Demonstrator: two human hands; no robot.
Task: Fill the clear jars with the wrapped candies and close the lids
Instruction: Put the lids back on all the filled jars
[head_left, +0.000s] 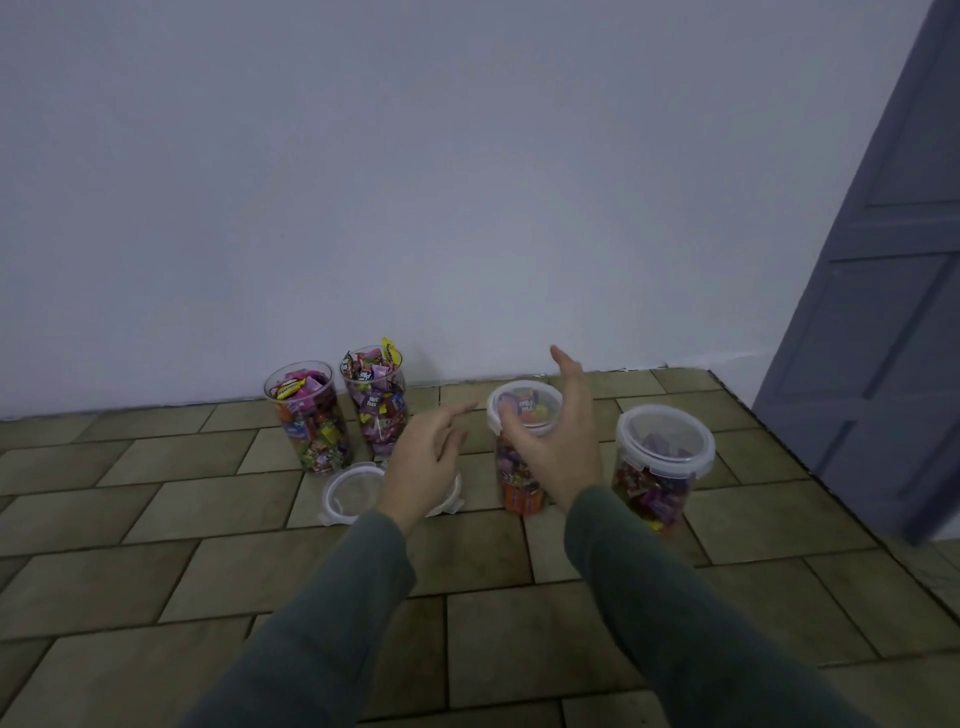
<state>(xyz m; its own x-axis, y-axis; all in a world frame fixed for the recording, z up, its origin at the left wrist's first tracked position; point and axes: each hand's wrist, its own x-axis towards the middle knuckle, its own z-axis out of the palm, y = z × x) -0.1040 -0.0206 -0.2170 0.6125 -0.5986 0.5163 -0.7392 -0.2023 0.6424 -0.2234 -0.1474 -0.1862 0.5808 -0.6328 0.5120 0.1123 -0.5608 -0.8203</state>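
Nearest, two loose lids (347, 493) lie on the tiled floor (218, 577) under the left hand (423, 460), fingers spread, empty. The right hand (558, 441) curves loosely beside the lidded jar (522, 457), not gripping it. Lidding is underway; behind, two open jars (311, 415) await lids.

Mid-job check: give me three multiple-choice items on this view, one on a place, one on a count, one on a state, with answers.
1. Where do the loose lids lie?
A. in front of the open jars
B. on the door
C. on the far-right jar

2. How many jars have lids on?
A. one
B. two
C. four

3. What is the right hand doing?
A. resting on the floor
B. gripping a candy
C. open beside a lidded jar

Answers: A, they lie on the tiles before the open jars; B, the two right jars are lidded; C, its fingers are spread by the lid.
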